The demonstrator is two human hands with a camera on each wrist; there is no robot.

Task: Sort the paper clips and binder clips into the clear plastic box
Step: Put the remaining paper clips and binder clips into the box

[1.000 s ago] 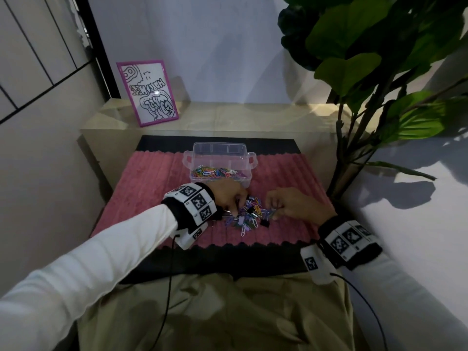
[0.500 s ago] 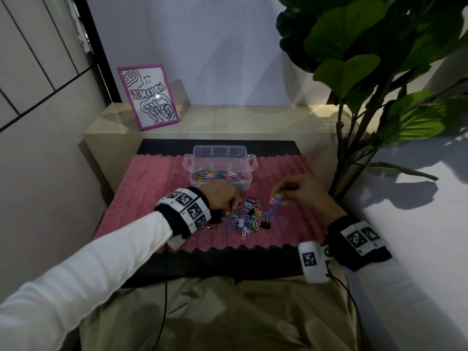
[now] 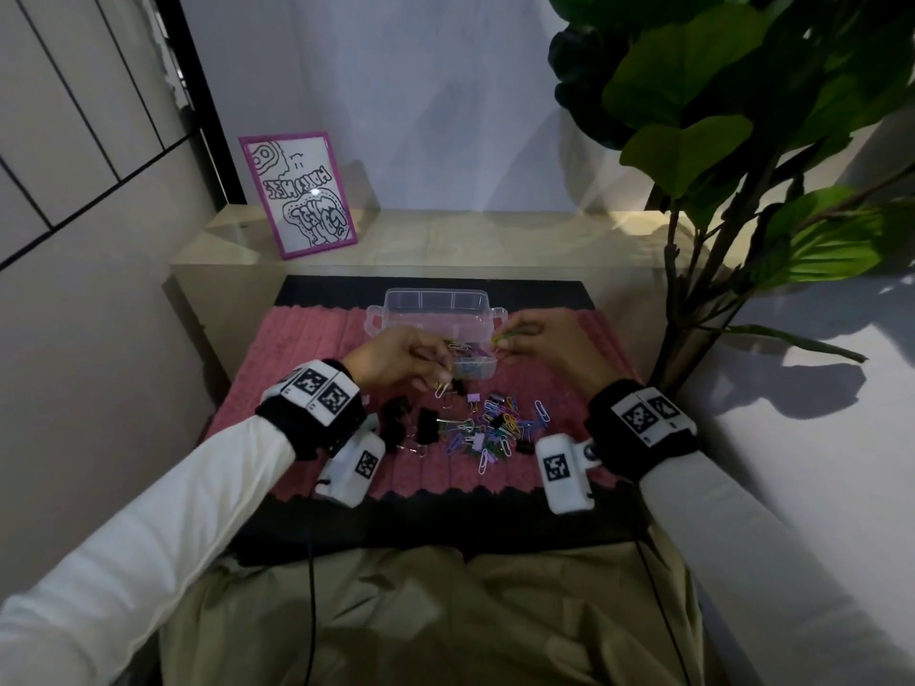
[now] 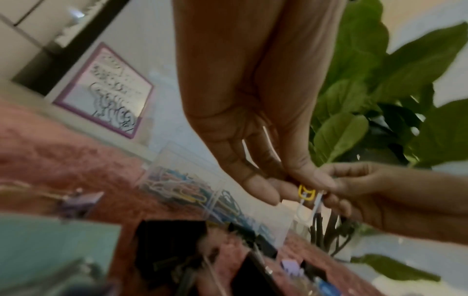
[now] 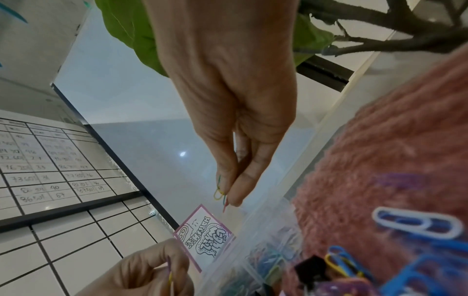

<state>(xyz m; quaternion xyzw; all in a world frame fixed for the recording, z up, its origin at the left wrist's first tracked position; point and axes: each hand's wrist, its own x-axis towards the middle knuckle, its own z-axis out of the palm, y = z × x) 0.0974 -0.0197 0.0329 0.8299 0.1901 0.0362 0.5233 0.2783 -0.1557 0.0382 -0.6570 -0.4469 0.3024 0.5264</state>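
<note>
Pinching paper clips, right hand and left hand hover over clear plastic box

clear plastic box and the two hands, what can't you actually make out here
- Clear plastic box: head view, both hands cover its front; whether any binder clips are inside is hidden.
- Left hand: how many paper clips it pinches; left wrist view is blurred there.
- Right hand: its clips are too small to count in the right wrist view.
- Loose pile on the pink mat: too tangled to count.
</note>
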